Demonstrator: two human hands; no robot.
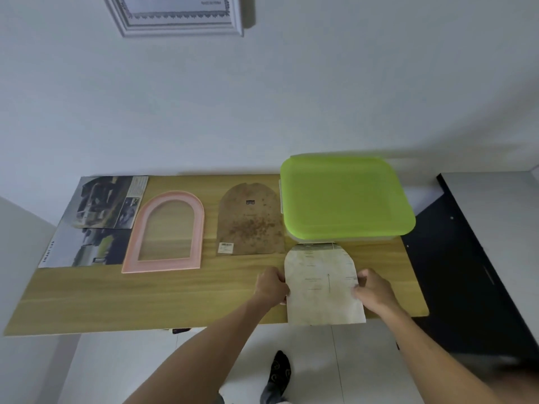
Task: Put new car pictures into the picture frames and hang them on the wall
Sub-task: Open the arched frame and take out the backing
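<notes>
An arch-shaped pale paper sheet (322,287) lies at the table's near edge, its lower end hanging over it. My left hand (271,285) pinches its left edge and my right hand (374,290) pinches its right edge. To the left lie a brown arched backing board (250,221) and an empty pink arched picture frame (166,233). Two car pictures (99,223) lie overlapping at the table's far left. A white rectangular frame (178,16) hangs on the wall above.
A container with a green lid (344,196) stands at the back right of the wooden table (145,295), touching the paper's top end. A black surface (472,272) adjoins the table on the right. My foot (277,374) shows on the tiled floor below.
</notes>
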